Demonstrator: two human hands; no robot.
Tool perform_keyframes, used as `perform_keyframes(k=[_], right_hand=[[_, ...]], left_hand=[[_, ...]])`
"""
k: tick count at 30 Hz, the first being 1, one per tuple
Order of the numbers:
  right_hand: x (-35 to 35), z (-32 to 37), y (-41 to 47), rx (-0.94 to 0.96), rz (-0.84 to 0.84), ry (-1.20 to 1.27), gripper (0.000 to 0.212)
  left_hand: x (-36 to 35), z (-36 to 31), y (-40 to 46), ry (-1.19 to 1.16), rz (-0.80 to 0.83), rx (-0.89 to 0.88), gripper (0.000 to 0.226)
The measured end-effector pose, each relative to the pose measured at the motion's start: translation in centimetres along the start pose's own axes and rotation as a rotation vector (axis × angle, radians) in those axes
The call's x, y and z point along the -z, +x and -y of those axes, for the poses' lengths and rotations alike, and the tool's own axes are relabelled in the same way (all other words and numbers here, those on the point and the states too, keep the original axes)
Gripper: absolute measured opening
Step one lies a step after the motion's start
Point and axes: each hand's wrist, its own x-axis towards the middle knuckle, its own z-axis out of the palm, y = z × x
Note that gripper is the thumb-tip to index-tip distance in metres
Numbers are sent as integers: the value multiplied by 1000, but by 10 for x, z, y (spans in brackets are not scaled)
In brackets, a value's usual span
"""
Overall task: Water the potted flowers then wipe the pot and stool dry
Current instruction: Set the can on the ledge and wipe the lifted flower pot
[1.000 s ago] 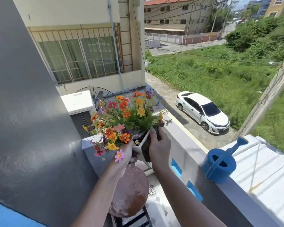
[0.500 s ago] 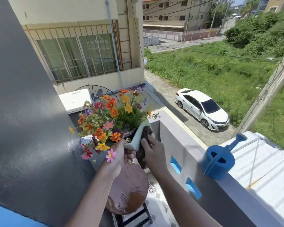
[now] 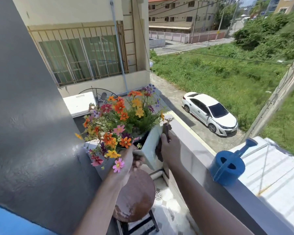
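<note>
Left hand (image 3: 129, 160) under tilted pot (image 3: 151, 146), right hand (image 3: 168, 146) flat on cloth (image 3: 158, 151).

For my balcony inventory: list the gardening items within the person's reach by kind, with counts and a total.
Flower pot: 1, tilted, held off the stool by the left hand
Wiping cloth: 1, dark, pressed on the pot's side by the right hand
Stool: 1, round seat
Watering can: 1, blue, on the ledge
Total: 4

The right hand (image 3: 169, 146) slides its dark cloth (image 3: 166, 131) back up the pot (image 3: 152, 148) wall toward the far rim, the pot tipping further left.
</note>
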Motion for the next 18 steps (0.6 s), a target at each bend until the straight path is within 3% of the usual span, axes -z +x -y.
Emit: perform_keyframes(k=[7,11,14,18], right_hand=[[-7,9,-50,49,98,45,26],[4,44,-49,39,131,224,29],[8,57,-35,52,88,285,32],[9,42,-1,44,0,173,33]], left_hand=[[5,0,11,28,-30,-42,37],[2,11,9,131,-24,-71,18],[-2,11,5,46,-60,-19,32],[-3,0,1,13,9,-19,39]])
